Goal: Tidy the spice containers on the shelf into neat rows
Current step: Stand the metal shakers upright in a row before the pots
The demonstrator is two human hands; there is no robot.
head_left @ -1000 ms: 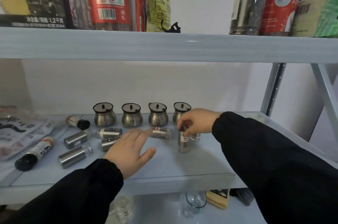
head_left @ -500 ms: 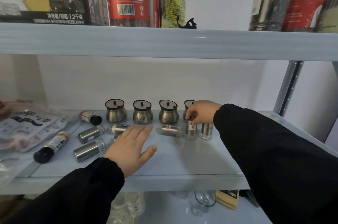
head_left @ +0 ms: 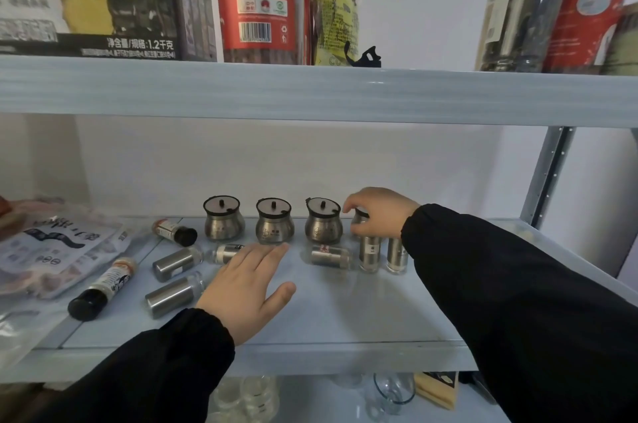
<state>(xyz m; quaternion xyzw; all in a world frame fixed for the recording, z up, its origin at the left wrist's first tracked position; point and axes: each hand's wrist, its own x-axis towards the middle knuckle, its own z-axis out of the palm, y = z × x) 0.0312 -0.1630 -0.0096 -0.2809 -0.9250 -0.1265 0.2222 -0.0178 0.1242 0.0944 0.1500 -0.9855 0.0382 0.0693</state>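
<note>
Three steel spice pots (head_left: 274, 225) with dark lids stand in a row at the back of the shelf (head_left: 345, 315); a fourth (head_left: 359, 217) is mostly hidden behind my right hand (head_left: 379, 213). That hand hovers with fingers apart over two upright steel shakers (head_left: 369, 255), touching at most their tops. One shaker (head_left: 329, 255) lies on its side just left of them. My left hand (head_left: 248, 284) rests flat and open on the shelf. Beside it lie more steel shakers (head_left: 172, 294) and two dark-capped bottles (head_left: 102, 289).
Plastic food packets (head_left: 51, 250) fill the shelf's left end. The upper shelf (head_left: 310, 91) hangs low overhead with bags and jars. A metal upright (head_left: 549, 180) stands at the right. Glassware (head_left: 393, 391) sits on the shelf below.
My right hand carried a shaker back, stood it upright next to the other one, and loosened its fingers. My left hand stayed flat on the shelf.
</note>
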